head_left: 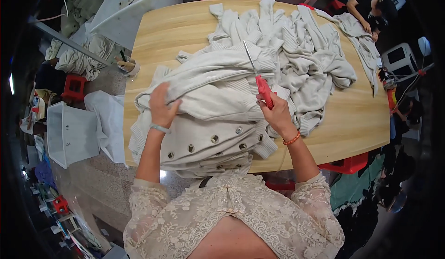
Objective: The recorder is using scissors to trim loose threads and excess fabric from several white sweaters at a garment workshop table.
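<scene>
A pale grey knit cardigan with large dark buttons [204, 101] lies bunched on the near left of the table, its button rows toward me. My left hand [162, 107] rests on its left part, thumb and fingers apart, holding nothing. My right hand [277, 115] is closed around a red-handled tool with a long thin metal blade [263, 89]. The blade points away from me, above the knit ribbing. Whether it is a single shaft or scissors seen edge-on, I cannot tell. More pale knit garments [308, 55] are heaped beyond and to the right.
The wooden table [171, 27] has rounded corners. White plastic bins [76, 134] stand to its left. Red stools [347, 164] are tucked near its edges. At the far right another person [371, 13] handles a garment. A hand-shaped thing [127, 66] is by the left edge.
</scene>
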